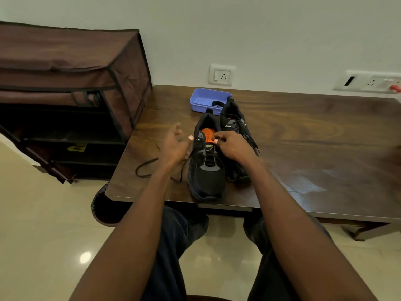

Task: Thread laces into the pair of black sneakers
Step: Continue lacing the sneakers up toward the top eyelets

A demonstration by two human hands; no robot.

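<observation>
Two black sneakers sit side by side near the front edge of a dark wooden table (pixel 303 137).

The near sneaker (pixel 206 170) shows an orange insole; the far sneaker (pixel 235 131) stands just right of it, already laced. The right hand (pixel 233 146) reaches in with arm stretched forward, fingers curled, pinching at the near sneaker's collar. The left hand (pixel 175 144) hovers just left of that sneaker, fingers loosely spread; whether it holds the lace (pixel 147 168) trailing across the table below it, I cannot tell. A blue tray (pixel 201 98) lies behind the sneakers, a brown fabric shoe rack (pixel 76 83) stands further left.
</observation>
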